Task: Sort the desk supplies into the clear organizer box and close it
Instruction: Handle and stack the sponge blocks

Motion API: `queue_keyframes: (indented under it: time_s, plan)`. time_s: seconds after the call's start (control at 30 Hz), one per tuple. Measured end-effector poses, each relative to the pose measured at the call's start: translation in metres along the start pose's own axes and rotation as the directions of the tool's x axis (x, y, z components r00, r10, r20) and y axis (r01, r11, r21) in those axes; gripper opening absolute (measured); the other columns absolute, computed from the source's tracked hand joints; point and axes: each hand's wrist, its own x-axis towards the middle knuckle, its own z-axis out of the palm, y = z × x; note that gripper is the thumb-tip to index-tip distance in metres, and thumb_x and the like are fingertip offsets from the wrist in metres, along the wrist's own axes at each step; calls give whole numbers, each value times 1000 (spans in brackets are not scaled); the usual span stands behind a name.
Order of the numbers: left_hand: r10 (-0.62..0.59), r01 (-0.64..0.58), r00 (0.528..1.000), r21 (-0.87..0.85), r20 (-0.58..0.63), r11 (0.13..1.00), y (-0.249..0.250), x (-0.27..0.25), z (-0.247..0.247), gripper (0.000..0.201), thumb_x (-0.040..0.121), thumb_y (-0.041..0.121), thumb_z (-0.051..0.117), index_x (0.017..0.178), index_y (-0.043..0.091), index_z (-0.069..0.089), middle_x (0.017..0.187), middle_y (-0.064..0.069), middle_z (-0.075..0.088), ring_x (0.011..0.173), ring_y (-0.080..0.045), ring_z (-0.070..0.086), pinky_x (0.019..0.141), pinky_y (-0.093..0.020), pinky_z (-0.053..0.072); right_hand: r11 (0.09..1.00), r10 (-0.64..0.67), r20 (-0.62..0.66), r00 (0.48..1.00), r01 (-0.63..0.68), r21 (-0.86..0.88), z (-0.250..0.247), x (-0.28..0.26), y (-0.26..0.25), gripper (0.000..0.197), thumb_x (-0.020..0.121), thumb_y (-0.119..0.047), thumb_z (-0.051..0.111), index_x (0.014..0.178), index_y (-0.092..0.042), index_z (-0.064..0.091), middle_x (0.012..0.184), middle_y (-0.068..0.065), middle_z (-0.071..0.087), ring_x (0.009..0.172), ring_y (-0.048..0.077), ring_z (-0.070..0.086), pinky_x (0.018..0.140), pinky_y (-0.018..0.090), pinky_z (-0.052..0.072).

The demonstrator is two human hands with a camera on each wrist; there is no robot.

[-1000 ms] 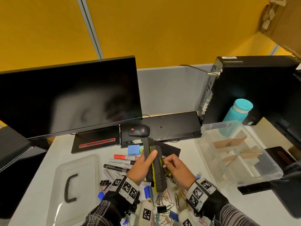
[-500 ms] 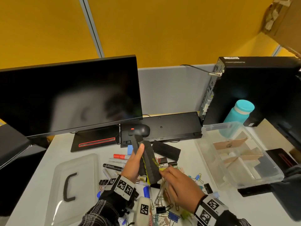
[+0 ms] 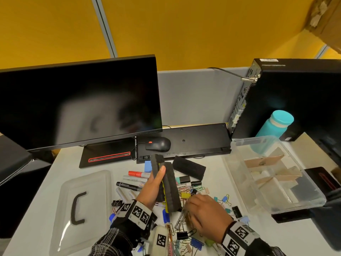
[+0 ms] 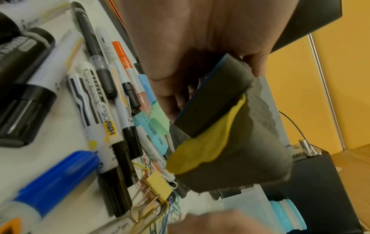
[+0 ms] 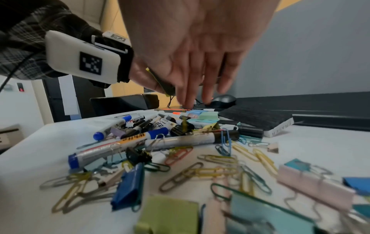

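- The clear plastic organizer box [image 3: 311, 200] is sitting open at the right of the head view, its inside split by brown cardboard dividers [image 3: 263, 161] into several compartments; a dark flat item is lying in the compartment at the lower right, and pale items are showing through in the middle ones, too blurred to name.
- The box's clear plastic lid with a black C-shaped handle [image 3: 77, 207] is lying flat at the lower left of the head view, well apart from the box.
- The left hand [image 3: 153, 187] is gripping two black felt whiteboard erasers [image 3: 170, 185] stacked together, thumb pressing on the front and fingers curling behind; one has a yellow backing, the other a blue edge, as the left wrist view is showing.
- A third black felt eraser [image 3: 189, 167] is lying on the white desk [image 3: 212, 170] just above and right of the held pair.
- The right hand [image 3: 204, 211] is hovering palm down over the heap in the lower centre, fingers straight and loosely spread, holding nothing.
- The heap of coloured paper clips and binder clips [image 5: 210, 171] is spreading under that hand; there are too many to count.
- At least eight whiteboard markers [image 4: 108, 110] are lying side by side to the left of the held erasers, one with an orange-red cap [image 3: 138, 174].
- One turquoise bottle [image 3: 276, 124] is standing behind the box at the upper right.
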Motion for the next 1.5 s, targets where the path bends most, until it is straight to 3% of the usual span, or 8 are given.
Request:
queue_keyframes:
  time_s: [0.1, 0.23, 0.33, 0.7, 0.9, 1.07, 1.3, 1.5]
  plan:
    - [0, 0, 1000, -4, -4, 1000, 0, 0, -6, 71, 71, 64, 58, 130, 26, 48, 115, -10, 68, 106, -27, 66, 98, -50, 48, 996, 15, 83, 996, -7, -86, -1, 1, 11, 71, 78, -40, 6, 112, -16, 63, 116, 1, 61, 109, 20, 51, 100, 38, 39]
    - [-17, 13, 999, -88, -43, 996, -2, -3, -13, 60, 79, 56, 53, 127, 20, 52, 108, -14, 71, 94, -25, 70, 80, -39, 57, 981, 196, -159, 968, -192, 40, -17, 29, 33, 31, 93, -27, 42, 121, -23, 54, 121, -6, 54, 107, 11, 50, 97, 26, 40]
    - [-30, 15, 997, -194, -73, 981, -2, -4, -20, 54, 86, 52, 48, 122, 13, 57, 99, -15, 73, 85, -26, 71, 71, -36, 59, 943, 333, -235, 913, -321, 90, -25, 62, 52, 41, 91, -27, 51, 131, -23, 44, 133, -2, 46, 114, 13, 48, 98, 28, 43]
    - [-7, -7, 995, -138, -97, 990, -4, -6, -38, 50, 86, 38, 59, 127, 9, 54, 115, -20, 66, 93, -27, 67, 84, -42, 57, 856, 514, 46, 856, -516, 35, 1, 101, 73, 60, 84, -27, 62, 135, -17, 32, 131, 6, 43, 117, 23, 46, 95, 35, 45]
    - [14, -26, 997, -145, -78, 989, -5, -1, -36, 55, 82, 45, 59, 127, 14, 53, 116, -22, 65, 98, -32, 67, 82, -43, 56, 681, 556, -68, 828, -408, 608, -14, 72, 60, 67, 78, -23, 70, 136, -20, 35, 120, 0, 50, 104, 17, 55, 87, 30, 48]
    - [64, -68, 996, -66, -62, 996, -2, -4, -20, 54, 78, 49, 66, 125, 25, 54, 115, -9, 69, 105, -24, 66, 95, -46, 51, 409, 280, 116, 953, -228, 884, -21, 52, 25, 57, 81, -9, 69, 131, -21, 45, 111, 0, 57, 92, 8, 65, 78, 22, 54]
    - [203, -199, 979, 117, -29, 973, 15, -21, 1, 47, 77, 44, 67, 118, 23, 58, 111, -4, 70, 102, -19, 67, 96, -45, 51, 417, 177, 84, 981, -152, 896, -21, 50, -14, 56, 84, -14, 68, 134, -22, 45, 118, -6, 62, 105, 6, 63, 92, 22, 50]
    - [281, -294, 956, 320, 88, 901, 16, -34, -3, 56, 76, 22, 77, 122, 23, 45, 112, -1, 65, 99, -6, 65, 86, -23, 53, 705, 170, 25, 985, -139, 696, -30, 43, -26, 20, 86, -28, 66, 105, -28, 61, 99, -6, 58, 93, 10, 59, 86, 20, 48]
